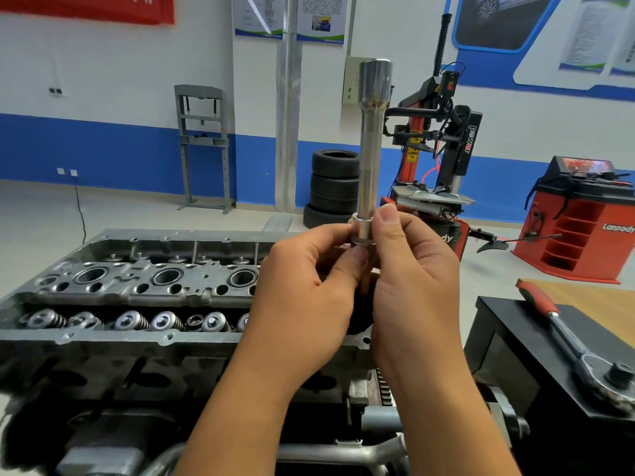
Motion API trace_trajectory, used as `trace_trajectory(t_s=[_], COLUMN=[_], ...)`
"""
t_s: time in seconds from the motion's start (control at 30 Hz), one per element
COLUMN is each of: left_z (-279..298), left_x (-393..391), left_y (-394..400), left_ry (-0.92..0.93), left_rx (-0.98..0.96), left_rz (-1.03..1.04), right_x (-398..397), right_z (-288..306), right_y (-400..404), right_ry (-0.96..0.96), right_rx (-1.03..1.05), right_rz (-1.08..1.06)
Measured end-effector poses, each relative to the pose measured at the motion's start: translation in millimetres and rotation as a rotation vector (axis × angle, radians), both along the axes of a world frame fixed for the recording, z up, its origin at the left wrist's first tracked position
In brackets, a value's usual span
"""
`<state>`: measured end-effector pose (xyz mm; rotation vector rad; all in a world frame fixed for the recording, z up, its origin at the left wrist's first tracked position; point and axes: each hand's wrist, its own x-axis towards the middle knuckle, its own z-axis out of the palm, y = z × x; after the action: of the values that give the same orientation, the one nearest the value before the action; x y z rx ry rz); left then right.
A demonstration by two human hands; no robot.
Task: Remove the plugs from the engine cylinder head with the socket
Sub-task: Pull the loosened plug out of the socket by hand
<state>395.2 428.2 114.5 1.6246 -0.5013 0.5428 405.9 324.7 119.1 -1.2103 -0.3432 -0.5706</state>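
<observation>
- The left hand (302, 280) and right hand (412, 269) are together holding one long chrome spark-plug socket (371, 139) upright above the grey metal cylinder head (137, 286); curled fingers (388, 214) are pinching its lower collar, and its bottom end is hiding behind them.
- The hands are covering the head's right end; three round plug wells are showing, and any plugs inside are hard to make out.
- One red-handled ratchet (577, 352) is lying on the black surface (508, 324) at the right, cut off at the edge.
- Four stacked black tyres (335, 187) are standing far back.
</observation>
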Motion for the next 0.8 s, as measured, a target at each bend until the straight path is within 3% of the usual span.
trace_trajectory(t_s=[0.2, 0.43, 0.8], left_z=[-4.3, -0.2, -6.0], left_x=[2.2, 2.9, 4.6], left_y=[-3.1, 4.0, -1.3], left_ry=[0.015, -0.026, -0.034], left_rx=[-0.021, 0.055, 0.03], left_rz=[0.138, -0.124, 0.062], right_x=[-0.2, 1.0, 0.6], right_z=[1.1, 0.9, -0.4], right_y=[0.3, 3.6, 3.0], right_ry=[-0.031, -0.048, -0.027], right_rx=[-0.013, -0.077, -0.024], right_rz=[-0.014, -0.097, -0.068])
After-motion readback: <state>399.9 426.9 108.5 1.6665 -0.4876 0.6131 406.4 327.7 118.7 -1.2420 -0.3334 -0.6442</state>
